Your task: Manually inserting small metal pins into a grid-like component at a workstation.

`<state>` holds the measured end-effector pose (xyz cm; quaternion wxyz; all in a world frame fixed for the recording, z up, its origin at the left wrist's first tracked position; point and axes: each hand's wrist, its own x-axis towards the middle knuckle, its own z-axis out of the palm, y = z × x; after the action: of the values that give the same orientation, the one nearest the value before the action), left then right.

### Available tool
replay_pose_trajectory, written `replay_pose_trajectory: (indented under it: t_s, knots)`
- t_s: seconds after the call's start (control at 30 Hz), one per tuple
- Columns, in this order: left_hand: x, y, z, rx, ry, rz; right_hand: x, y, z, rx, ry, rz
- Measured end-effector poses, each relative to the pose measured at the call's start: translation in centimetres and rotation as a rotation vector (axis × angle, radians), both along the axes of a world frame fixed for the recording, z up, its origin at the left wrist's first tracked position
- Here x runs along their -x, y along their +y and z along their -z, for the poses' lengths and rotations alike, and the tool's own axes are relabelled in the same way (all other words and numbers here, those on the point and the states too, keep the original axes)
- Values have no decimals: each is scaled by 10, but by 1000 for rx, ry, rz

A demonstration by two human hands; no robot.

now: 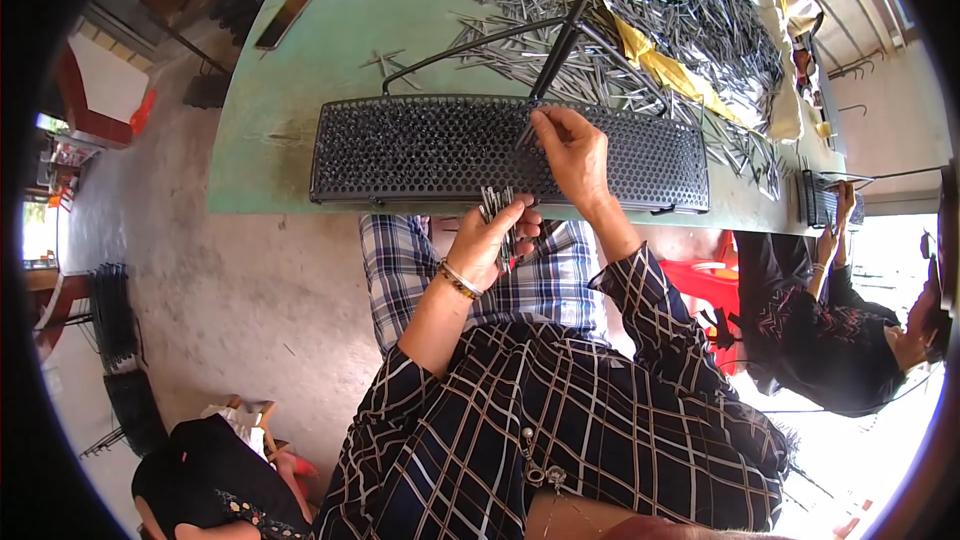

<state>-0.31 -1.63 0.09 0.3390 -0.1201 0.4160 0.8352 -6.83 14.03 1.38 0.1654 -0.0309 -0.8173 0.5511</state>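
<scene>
I've got L hand (489, 238) closed round a bunch of metal rods (497, 206), just below blk perforated rack (640, 165). R hand (575, 155) pinches one thin rod (526, 133) over the rack, approx. mid-length. Rack's along green worktop (262, 140) near edge, w/ loose rods (600, 80) beyond.

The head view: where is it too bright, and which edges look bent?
Head view: lower right is washed out to white; the piled metal rods glint at upper right; the green table bows slightly along its left edge.
</scene>
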Motion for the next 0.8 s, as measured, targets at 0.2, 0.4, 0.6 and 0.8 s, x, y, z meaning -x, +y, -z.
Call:
replay_pose_trajectory:
  t_s: [0.2,0.4,0.6,0.8]
  knots:
    - [-1,-1,0,6,-2,-6,-4,1,-7,-218,152,-214]
    - [-2,-2,0,12,2,-4,2,8,-4,-276,212,-324]
    - [-2,-2,0,23,7,-2,1,7,0,-203,150,-299]
    - [-2,-2,1,31,28,8,-3,8,-7,-180,72,-328]
